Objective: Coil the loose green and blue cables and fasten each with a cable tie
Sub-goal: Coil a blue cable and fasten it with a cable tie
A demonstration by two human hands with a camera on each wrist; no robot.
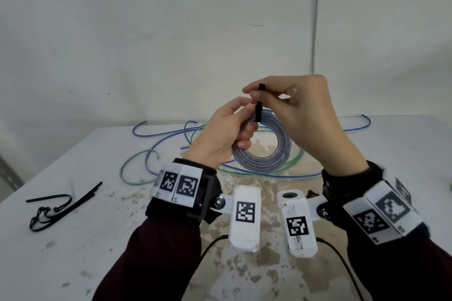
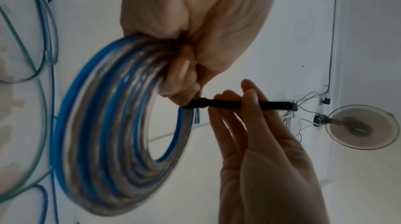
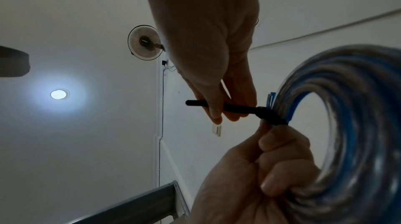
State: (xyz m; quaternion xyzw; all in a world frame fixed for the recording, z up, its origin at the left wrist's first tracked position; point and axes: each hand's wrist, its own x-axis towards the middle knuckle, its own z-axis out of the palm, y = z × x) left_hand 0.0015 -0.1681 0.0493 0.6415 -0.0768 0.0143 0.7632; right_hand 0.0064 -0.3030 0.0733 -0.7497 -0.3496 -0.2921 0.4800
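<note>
The surface (image 1: 73,252) was white, with brownish worn patches and chips toward its middle and near edge. Behind it stood a plain off-white wall (image 1: 171,32), scuffed in places, with a thin conduit (image 1: 316,19) running vertically at the right. A wall-mounted fan (image 3: 145,42) was fixed high up. A round ceiling light (image 3: 58,94) was lit.

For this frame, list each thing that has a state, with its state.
blue coil: wound, lifted off the table
black cable tie: looped round the coil, tail sticking up
left hand: grips the coil
right hand: pinches the tie's tail
green cable: loose on the table
spare ties: unused
</note>
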